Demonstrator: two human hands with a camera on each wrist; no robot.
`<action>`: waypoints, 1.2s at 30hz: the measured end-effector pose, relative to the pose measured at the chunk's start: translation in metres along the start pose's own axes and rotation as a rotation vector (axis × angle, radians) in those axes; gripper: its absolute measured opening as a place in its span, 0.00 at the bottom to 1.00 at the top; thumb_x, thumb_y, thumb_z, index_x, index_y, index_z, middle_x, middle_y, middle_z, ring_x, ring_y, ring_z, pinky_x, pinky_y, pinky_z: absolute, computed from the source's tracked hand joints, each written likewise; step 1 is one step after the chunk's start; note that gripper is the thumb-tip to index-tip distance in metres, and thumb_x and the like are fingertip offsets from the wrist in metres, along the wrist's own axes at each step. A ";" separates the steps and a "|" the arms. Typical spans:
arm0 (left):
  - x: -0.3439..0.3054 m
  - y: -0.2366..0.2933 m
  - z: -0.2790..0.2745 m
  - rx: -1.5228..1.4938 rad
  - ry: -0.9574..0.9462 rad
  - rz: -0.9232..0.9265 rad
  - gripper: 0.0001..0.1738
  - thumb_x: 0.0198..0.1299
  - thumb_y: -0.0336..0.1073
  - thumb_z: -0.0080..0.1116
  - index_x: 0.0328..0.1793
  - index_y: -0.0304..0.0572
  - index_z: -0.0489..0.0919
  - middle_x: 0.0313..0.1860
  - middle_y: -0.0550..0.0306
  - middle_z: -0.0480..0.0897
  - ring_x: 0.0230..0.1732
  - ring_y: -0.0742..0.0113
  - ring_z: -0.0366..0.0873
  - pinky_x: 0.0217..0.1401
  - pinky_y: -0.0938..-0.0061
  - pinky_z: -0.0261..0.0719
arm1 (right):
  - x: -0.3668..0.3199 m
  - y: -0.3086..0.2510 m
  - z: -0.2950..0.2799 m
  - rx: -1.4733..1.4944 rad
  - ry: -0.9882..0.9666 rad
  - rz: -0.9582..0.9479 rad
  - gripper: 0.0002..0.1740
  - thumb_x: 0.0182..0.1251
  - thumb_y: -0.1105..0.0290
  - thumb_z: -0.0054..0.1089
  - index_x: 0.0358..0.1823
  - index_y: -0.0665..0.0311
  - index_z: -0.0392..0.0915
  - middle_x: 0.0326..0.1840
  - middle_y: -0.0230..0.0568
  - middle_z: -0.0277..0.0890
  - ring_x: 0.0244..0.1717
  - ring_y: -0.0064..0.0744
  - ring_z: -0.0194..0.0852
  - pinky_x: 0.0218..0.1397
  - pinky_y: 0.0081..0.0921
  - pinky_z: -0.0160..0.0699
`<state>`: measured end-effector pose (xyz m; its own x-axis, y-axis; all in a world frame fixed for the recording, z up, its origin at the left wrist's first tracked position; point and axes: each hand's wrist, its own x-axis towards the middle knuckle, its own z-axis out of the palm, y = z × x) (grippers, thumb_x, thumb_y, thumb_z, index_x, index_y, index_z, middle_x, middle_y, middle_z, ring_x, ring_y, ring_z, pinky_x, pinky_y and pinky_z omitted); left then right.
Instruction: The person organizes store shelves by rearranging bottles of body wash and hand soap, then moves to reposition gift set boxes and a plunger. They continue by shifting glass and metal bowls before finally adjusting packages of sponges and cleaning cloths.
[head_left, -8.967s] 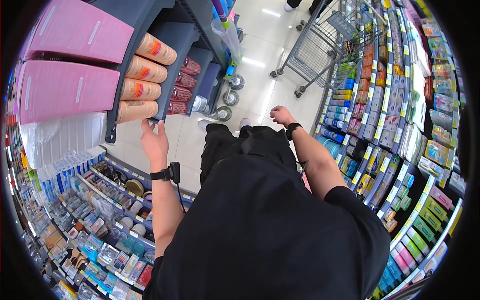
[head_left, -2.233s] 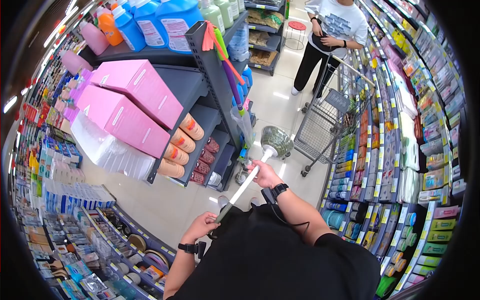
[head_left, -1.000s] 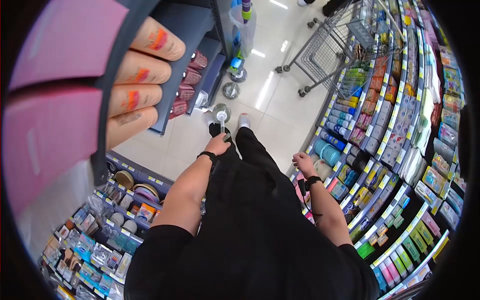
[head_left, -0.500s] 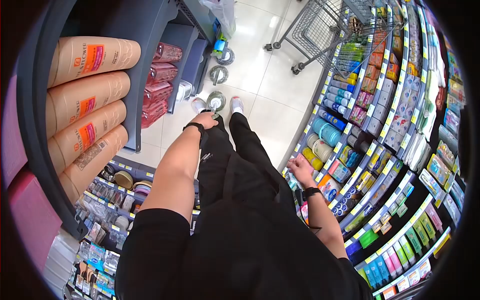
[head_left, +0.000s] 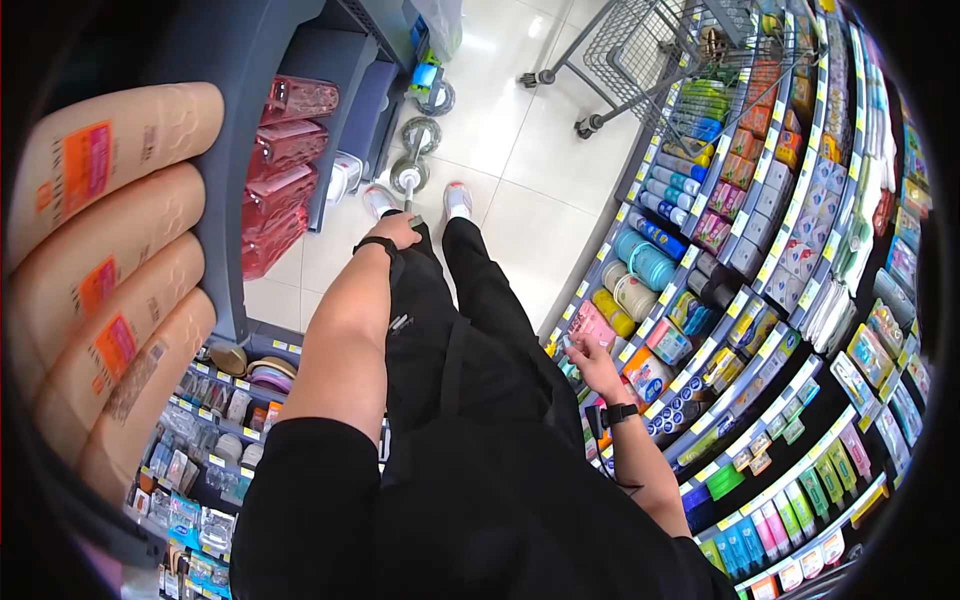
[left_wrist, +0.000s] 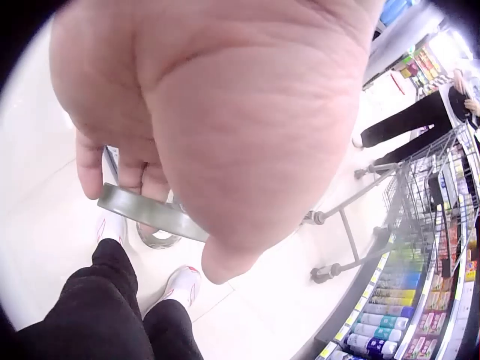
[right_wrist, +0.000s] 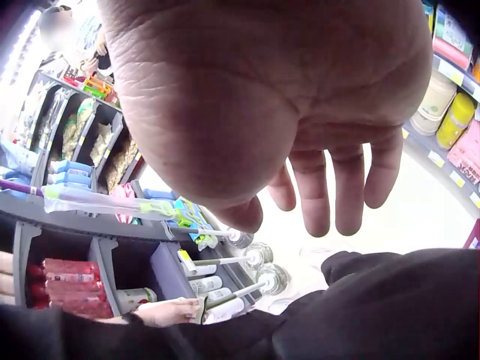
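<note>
My left hand grips the grey-green end of a pole in the head view; below it, the pole's round clear-wrapped mop head is down by my left shoe. In the left wrist view the grey-green handle crosses under the palm, with fingers behind it. The right wrist view also shows my left hand at the handle end. My right hand hangs by the right-hand shelves with loosely bent fingers, holding nothing; its fingers hang spread in the right wrist view.
Peach bottles and red packs fill the left shelves. Two other mop heads stand near the shelf foot. A wire cart is ahead; packed shelves line the right. Another person stands by the cart.
The right hand has let go of the pole since 2.2 s ago, and the mop head has gone down to the floor. In the last second, the left shelf's bottles have come closer in view.
</note>
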<state>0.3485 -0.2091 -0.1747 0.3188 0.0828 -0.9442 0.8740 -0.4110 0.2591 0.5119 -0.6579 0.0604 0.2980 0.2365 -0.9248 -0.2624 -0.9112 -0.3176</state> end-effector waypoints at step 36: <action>-0.192 -0.050 0.034 -0.245 0.336 0.091 0.24 0.66 0.47 0.63 0.62 0.42 0.83 0.56 0.42 0.88 0.59 0.47 0.85 0.65 0.61 0.81 | 0.066 -0.003 -0.017 0.165 0.121 -0.065 0.19 0.73 0.64 0.61 0.58 0.70 0.79 0.45 0.46 0.87 0.42 0.35 0.87 0.46 0.29 0.84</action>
<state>0.2310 -0.2356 -0.0138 0.4649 0.3640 -0.8071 0.8853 -0.2061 0.4169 0.5482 -0.6451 0.0035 0.4244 0.2420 -0.8725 -0.3830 -0.8252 -0.4152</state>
